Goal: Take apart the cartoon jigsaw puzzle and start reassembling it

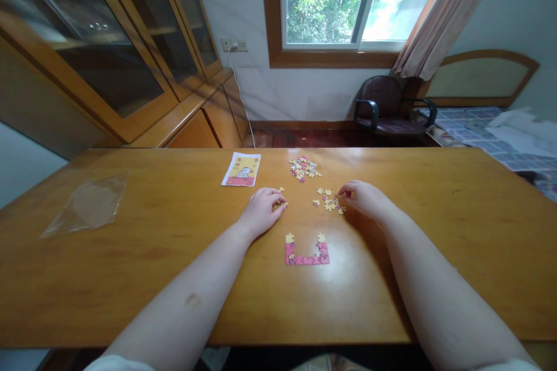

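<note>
My left hand (261,208) rests on the wooden table (152,243) with its fingers curled over some small yellow puzzle pieces (278,204). My right hand (364,197) lies to the right, fingertips pinched together at a loose group of pieces (329,203). A partly joined puzzle frame (307,250), pink with yellow corners, lies nearer to me between both forearms. A bigger heap of pieces (304,168) sits farther back. A reference picture card (242,170) lies to the left of the heap.
A clear plastic bag (87,204) lies at the table's left. Beyond the table stand a glass-fronted wooden cabinet (130,52), a dark armchair (383,105) under the window, and a bed (491,127) at the right.
</note>
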`<action>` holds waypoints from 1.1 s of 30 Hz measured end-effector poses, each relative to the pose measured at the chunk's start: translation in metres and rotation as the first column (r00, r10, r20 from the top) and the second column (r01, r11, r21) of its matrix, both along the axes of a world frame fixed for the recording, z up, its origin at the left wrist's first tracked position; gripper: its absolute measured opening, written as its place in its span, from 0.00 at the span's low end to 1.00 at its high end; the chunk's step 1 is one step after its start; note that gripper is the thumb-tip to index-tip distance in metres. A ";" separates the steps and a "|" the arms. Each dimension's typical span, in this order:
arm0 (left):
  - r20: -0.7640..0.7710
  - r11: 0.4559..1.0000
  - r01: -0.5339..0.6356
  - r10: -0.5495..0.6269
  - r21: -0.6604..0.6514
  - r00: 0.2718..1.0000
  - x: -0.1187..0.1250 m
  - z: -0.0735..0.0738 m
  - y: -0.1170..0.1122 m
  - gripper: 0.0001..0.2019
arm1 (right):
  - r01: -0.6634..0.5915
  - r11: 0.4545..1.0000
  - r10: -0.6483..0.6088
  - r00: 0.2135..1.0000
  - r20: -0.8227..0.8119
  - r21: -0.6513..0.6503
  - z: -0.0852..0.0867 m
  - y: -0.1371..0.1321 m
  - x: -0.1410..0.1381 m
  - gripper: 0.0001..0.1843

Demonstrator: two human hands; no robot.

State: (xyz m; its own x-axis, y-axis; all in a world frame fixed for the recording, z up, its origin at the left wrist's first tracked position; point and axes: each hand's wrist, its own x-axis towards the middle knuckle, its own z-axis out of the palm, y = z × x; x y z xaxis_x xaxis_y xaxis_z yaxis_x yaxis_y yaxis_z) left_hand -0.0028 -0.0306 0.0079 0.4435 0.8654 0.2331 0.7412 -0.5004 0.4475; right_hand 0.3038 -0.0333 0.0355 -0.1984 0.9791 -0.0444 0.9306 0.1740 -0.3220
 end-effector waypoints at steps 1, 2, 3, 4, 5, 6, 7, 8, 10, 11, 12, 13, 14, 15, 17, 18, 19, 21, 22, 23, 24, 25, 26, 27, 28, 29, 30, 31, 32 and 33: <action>0.011 1.000 -0.005 0.005 -0.006 1.000 0.000 -0.001 0.001 0.08 | -0.005 1.000 0.004 1.000 -0.015 -0.009 -0.002 0.001 0.000 0.11; 0.020 1.000 -0.010 0.010 -0.009 1.000 0.000 -0.002 0.002 0.08 | -0.010 1.000 0.010 0.999 -0.031 -0.016 -0.003 0.001 -0.001 0.11; 0.028 1.000 -0.014 0.014 -0.009 0.999 0.001 -0.003 0.002 0.08 | -0.017 1.000 0.016 0.999 -0.049 -0.025 -0.005 0.002 -0.002 0.10; 0.034 1.000 -0.013 0.013 -0.005 0.999 0.001 -0.003 0.002 0.08 | -0.027 0.999 0.024 0.997 -0.068 -0.036 -0.007 0.002 -0.003 0.10; 0.039 1.000 -0.010 0.010 0.007 0.999 0.000 -0.002 0.000 0.07 | -0.032 0.998 0.028 0.996 -0.088 -0.046 -0.009 0.003 -0.004 0.09; 0.047 1.000 -0.006 0.004 0.029 0.999 0.000 0.000 -0.002 0.07 | -0.035 0.998 0.029 0.994 -0.107 -0.055 -0.010 0.003 -0.005 0.09; 0.056 0.998 -0.001 -0.002 0.064 0.998 -0.001 0.005 -0.005 0.07 | -0.034 0.998 0.026 0.993 -0.119 -0.061 -0.011 0.004 -0.006 0.09; 0.069 0.994 -0.004 -0.004 0.111 0.998 -0.002 0.012 -0.009 0.08 | -0.029 0.997 0.021 0.992 -0.123 -0.065 -0.012 0.004 -0.006 0.09; 0.100 0.969 -0.028 0.004 0.244 0.995 -0.002 0.032 -0.019 0.09 | -0.004 0.999 -0.001 0.995 -0.103 -0.049 -0.012 0.005 -0.005 0.09; 0.099 0.954 -0.057 0.029 0.294 0.995 0.000 0.044 -0.024 0.09 | 0.011 0.999 -0.013 0.996 -0.085 -0.032 -0.013 0.006 -0.004 0.09; 0.107 0.937 -0.105 0.072 0.333 0.992 0.003 0.055 -0.028 0.09 | 0.023 1.000 -0.024 0.997 -0.067 -0.019 -0.013 0.006 -0.003 0.09; 0.124 0.922 -0.155 0.118 0.355 0.985 0.007 0.065 -0.031 0.10 | 0.034 0.999 -0.034 0.998 -0.055 -0.011 -0.013 0.007 -0.001 0.10; 0.132 0.918 -0.191 0.154 0.348 0.979 0.012 0.072 -0.032 0.11 | 0.042 0.999 -0.042 0.998 -0.048 -0.012 -0.013 0.007 0.000 0.10; 0.128 0.924 -0.193 0.159 0.330 0.979 0.018 0.075 -0.031 0.11 | 0.047 0.999 -0.048 0.998 -0.046 -0.023 -0.013 0.008 0.001 0.10; 0.086 0.946 -0.116 0.094 0.303 0.992 0.030 0.070 -0.027 0.12 | 0.057 0.997 -0.059 0.997 -0.046 -0.053 -0.012 0.009 0.002 0.10; 0.064 0.947 -0.080 0.063 0.312 0.996 0.034 0.062 -0.024 0.13 | 0.061 0.996 -0.064 0.997 -0.048 -0.063 -0.012 0.009 0.002 0.09; 0.031 0.943 -0.040 0.032 0.329 0.999 0.038 0.054 -0.022 0.13 | 0.064 0.995 -0.068 0.997 -0.048 -0.070 -0.011 0.008 0.001 0.09; -0.047 0.937 0.096 -0.086 0.337 0.995 0.040 0.036 -0.018 0.12 | 0.060 0.996 -0.063 0.997 -0.045 -0.069 -0.010 0.008 0.000 0.09; -0.057 0.933 0.125 -0.113 0.337 0.992 0.040 0.029 -0.017 0.12 | 0.054 0.997 -0.057 0.997 -0.046 -0.055 -0.010 0.007 0.000 0.09; -0.051 0.933 0.119 -0.108 0.339 0.993 0.040 0.024 -0.017 0.12 | 0.045 0.998 -0.047 0.998 -0.051 -0.037 -0.010 0.007 0.000 0.09; -0.035 0.936 0.105 -0.099 0.337 0.994 0.039 0.021 -0.017 0.12 | 0.036 0.999 -0.037 0.998 -0.060 -0.018 -0.011 0.007 0.000 0.10; -0.013 0.940 0.084 -0.084 0.330 0.996 0.038 0.019 -0.017 0.12 | 0.024 1.000 -0.025 0.997 -0.072 -0.007 -0.011 0.007 0.000 0.10; 0.009 0.946 0.065 -0.072 0.317 0.997 0.038 0.019 -0.016 0.12 | 0.011 1.000 -0.011 0.996 -0.086 -0.003 -0.012 0.007 0.001 0.11; 0.027 0.954 0.055 -0.066 0.296 0.997 0.038 0.019 -0.015 0.12 | 0.000 1.000 -0.001 0.995 -0.098 -0.010 -0.013 0.008 0.001 0.11; 0.039 0.961 0.052 -0.065 0.271 0.997 0.038 0.019 -0.014 0.12 | -0.006 1.000 0.003 0.994 -0.107 -0.025 -0.014 0.008 0.001 0.11; 0.046 0.968 0.054 -0.067 0.244 0.997 0.038 0.019 -0.013 0.12 | -0.008 0.999 0.004 0.994 -0.111 -0.039 -0.015 0.009 0.001 0.10; 0.047 0.974 0.056 -0.068 0.218 0.997 0.038 0.019 -0.011 0.11 | -0.003 0.999 -0.002 0.993 -0.114 -0.046 -0.016 0.010 0.001 0.09; 0.045 0.979 0.058 -0.068 0.195 0.997 0.039 0.018 -0.010 0.11 | 0.007 0.999 -0.012 0.993 -0.116 -0.048 -0.017 0.010 0.001 0.08; 0.041 0.982 0.062 -0.070 0.176 0.997 0.039 0.017 -0.008 0.11 | 0.017 0.998 -0.023 0.993 -0.118 -0.053 -0.017 0.010 0.000 0.08; 0.034 0.985 0.067 -0.074 0.161 0.997 0.040 0.016 -0.007 0.11 | 0.021 0.998 -0.029 0.992 -0.123 -0.066 -0.017 0.010 -0.001 0.07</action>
